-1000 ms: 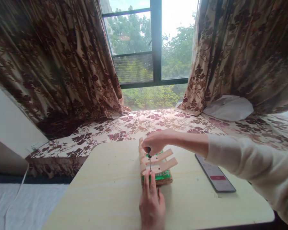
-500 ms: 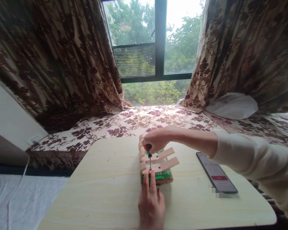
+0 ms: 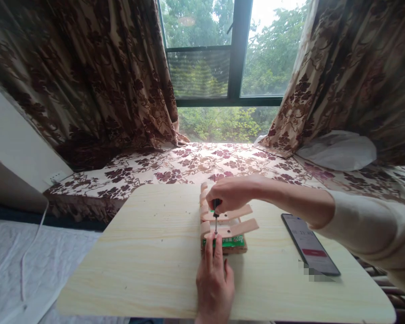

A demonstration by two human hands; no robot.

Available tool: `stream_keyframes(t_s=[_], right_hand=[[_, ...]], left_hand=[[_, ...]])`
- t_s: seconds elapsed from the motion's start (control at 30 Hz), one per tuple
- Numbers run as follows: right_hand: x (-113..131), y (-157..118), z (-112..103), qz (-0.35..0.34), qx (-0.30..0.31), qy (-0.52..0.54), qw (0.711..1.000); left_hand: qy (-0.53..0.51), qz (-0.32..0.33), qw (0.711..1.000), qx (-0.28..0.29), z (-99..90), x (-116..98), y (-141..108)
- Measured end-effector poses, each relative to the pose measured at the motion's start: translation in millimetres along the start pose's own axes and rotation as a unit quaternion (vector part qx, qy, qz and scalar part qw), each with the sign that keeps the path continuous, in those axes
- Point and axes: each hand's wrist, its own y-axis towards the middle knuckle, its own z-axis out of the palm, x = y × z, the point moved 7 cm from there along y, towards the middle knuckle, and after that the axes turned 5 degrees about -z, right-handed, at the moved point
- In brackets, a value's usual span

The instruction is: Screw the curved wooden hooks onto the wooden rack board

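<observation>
My right hand (image 3: 230,194) is closed round the dark handle of a screwdriver (image 3: 216,220), which stands upright with its tip on a screw in the nearer wooden strip (image 3: 241,228). Below it, my left hand (image 3: 215,283) presses two fingertips on the near end of that strip, fingers apart. The wooden piece, with curved parts along its left side and two strips angled to the right, rests on a green packet (image 3: 232,242) with a brown edge beneath. My right hand partly hides the far part of the wooden piece.
A phone (image 3: 310,245) with a lit screen lies on the pale wooden table (image 3: 138,261), right of the work. Beyond the table are a flower-patterned cover (image 3: 175,166), curtains, a window and a white bag (image 3: 339,150).
The whole view has shifted, so the table and hands appear slightly further right. Both hands keep nearly the same places on the wooden piece and screwdriver.
</observation>
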Motion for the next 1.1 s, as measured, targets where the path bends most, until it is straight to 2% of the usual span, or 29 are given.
stream_keyframes(t_s=[0.2, 0.43, 0.6, 0.8, 0.93, 1.03, 1.1], right_hand=[[0.9, -0.7, -1.7, 0.04, 0.012, -0.014, 0.999], [10.2, -0.7, -3.2, -0.001, 0.013, -0.025, 1.0], [8.3, 3.1, -1.0, 0.031, -0.008, -0.054, 0.998], [8.1, -1.8, -4.5, 0.028, 0.019, -0.022, 0.999], [6.9, -0.8, -0.5, 0.024, -0.004, -0.021, 0.999], [1.4, -1.4, 1.5, 0.05, -0.026, -0.025, 0.998], [-1.6, -3.4, 1.7, 0.062, -0.018, -0.022, 0.998]], left_hand=[[0.0, 0.002, 1.0, -0.005, -0.4, 0.4, 0.3], [-0.001, 0.003, 1.0, -0.001, -0.5, -0.5, 1.3], [-0.005, 0.003, 1.0, -0.002, -0.6, -0.5, 1.5], [-0.003, -0.002, 1.0, 0.004, -0.2, -0.3, 0.8], [-0.003, -0.007, 1.0, 0.007, 0.4, 0.3, 0.6], [-0.002, -0.006, 1.0, 0.005, 0.6, 0.4, 0.7], [-0.002, -0.006, 1.0, 0.003, 0.6, 0.5, 0.9]])
